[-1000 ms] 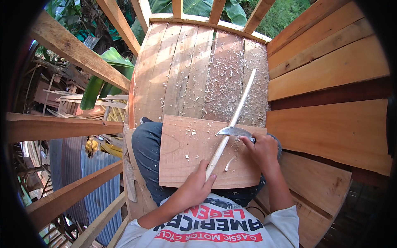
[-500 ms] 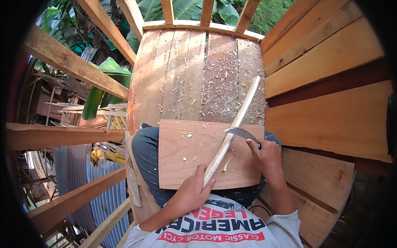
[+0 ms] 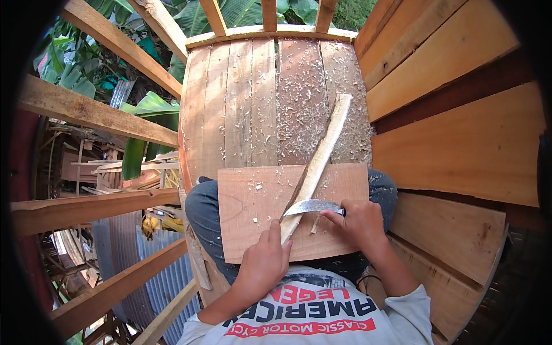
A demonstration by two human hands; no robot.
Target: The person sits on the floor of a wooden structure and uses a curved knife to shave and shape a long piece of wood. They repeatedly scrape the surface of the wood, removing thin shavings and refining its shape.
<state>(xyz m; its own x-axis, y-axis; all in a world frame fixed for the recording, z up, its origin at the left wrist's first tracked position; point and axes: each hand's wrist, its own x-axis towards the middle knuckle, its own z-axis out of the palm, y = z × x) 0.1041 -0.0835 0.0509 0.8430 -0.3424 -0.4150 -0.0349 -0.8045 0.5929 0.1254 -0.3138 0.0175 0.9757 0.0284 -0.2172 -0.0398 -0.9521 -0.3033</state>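
A long pale wooden strip [image 3: 322, 152] lies slanted across a flat wooden board [image 3: 253, 221] that rests on my lap. My left hand [image 3: 264, 261] grips the strip's near end. My right hand [image 3: 359, 221] holds the handle of a curved knife [image 3: 310, 207], whose blade lies across the strip just above my left hand. Small wood shavings lie scattered on the board.
A plank floor [image 3: 247, 109] strewn with shavings stretches ahead of my knees. A wall of wide horizontal boards [image 3: 460, 126] stands close on the right. Slanted timber rails [image 3: 92, 112] run along the left, with green leaves and sheet metal below them.
The strip has turned so a wider face shows, and its far end swung slightly. The knife blade has slid nearer to my left hand along the strip.
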